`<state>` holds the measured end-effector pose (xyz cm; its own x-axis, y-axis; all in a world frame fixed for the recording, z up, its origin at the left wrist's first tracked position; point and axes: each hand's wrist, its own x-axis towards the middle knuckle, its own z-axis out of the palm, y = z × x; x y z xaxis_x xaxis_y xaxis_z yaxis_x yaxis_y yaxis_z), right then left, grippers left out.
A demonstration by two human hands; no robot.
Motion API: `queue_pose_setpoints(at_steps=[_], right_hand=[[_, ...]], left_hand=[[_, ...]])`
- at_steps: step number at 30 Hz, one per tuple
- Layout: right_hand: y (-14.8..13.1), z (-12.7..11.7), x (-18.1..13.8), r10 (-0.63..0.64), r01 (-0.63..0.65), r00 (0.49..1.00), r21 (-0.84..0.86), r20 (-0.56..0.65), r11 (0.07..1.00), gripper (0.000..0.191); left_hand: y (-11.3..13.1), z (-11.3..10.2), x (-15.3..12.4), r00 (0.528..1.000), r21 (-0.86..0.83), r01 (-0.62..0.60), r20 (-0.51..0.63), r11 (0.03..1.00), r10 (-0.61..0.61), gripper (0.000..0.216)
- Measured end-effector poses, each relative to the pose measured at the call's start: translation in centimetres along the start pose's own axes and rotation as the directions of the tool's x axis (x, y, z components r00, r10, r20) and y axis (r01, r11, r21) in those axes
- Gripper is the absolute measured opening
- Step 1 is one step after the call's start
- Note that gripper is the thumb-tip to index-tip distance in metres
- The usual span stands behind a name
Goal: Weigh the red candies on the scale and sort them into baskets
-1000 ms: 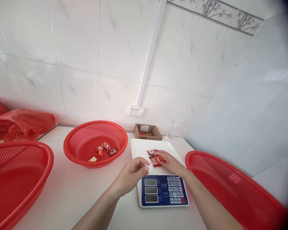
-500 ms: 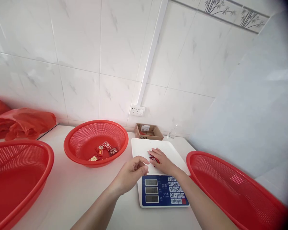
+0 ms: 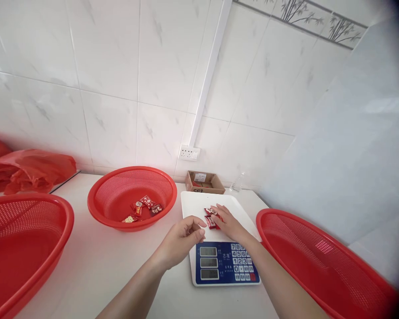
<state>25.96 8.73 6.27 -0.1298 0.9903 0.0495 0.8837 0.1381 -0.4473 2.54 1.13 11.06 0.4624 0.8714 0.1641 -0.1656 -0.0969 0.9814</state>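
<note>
A digital scale with a blue keypad panel and a white weighing tray stands in front of me. My right hand lies on the tray with its fingers stretched flat over a few red wrapped candies. My left hand hovers at the tray's near left corner, fingers loosely curled with thumb and forefinger close together; nothing shows in them. A round red basket to the left of the scale has several wrapped candies in it.
A large red basket sits right of the scale and another at the near left. Red plastic bags lie at the far left. A small cardboard box and a wall socket are behind the scale.
My right hand has slid slightly left and back over the candies on the tray, gathering them. My left hand has barely moved.
</note>
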Motion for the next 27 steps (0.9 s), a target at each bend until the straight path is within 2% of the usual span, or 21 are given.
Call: queue_pose_setpoints(at_steps=[5, 11, 16, 19, 22, 27], right_hand=[[1.0, 0.2, -0.6, 0.036, -0.036, 0.999, 0.022, -0.013, 0.999, 0.062], [-0.3, 1.5, -0.9, 0.079, -0.081, 0.996, -0.056, -0.033, 0.995, 0.060], [0.4, 0.0, -1.1, 0.017, -0.019, 0.994, -0.019, -0.112, 1.000, 0.048], [1.3, -0.9, -1.6, 0.004, -0.003, 0.996, 0.011, -0.094, 1.000, 0.042], [1.6, -1.0, -2.1, 0.048, -0.050, 0.993, -0.020, -0.104, 0.999, 0.039], [1.0, -1.5, -2.7, 0.147, -0.155, 0.969, -0.024, -0.200, 0.988, 0.033]], left_hand=[[-0.2, 0.1, 0.1, 1.000, -0.009, 0.001, 0.005, 1.000, -0.001, 0.018], [-0.3, 0.0, 0.1, 1.000, 0.021, -0.001, 0.010, 1.000, 0.000, 0.016], [-0.2, -0.1, 0.1, 1.000, -0.009, -0.001, 0.005, 1.000, 0.001, 0.018], [-0.3, -0.1, 0.1, 1.000, -0.024, 0.006, 0.012, 1.000, -0.006, 0.019], [-0.5, 0.0, 0.1, 1.000, -0.024, 0.006, 0.023, 1.000, -0.005, 0.020], [-0.7, 0.0, 0.1, 1.000, 0.004, 0.007, 0.019, 1.000, -0.007, 0.020]])
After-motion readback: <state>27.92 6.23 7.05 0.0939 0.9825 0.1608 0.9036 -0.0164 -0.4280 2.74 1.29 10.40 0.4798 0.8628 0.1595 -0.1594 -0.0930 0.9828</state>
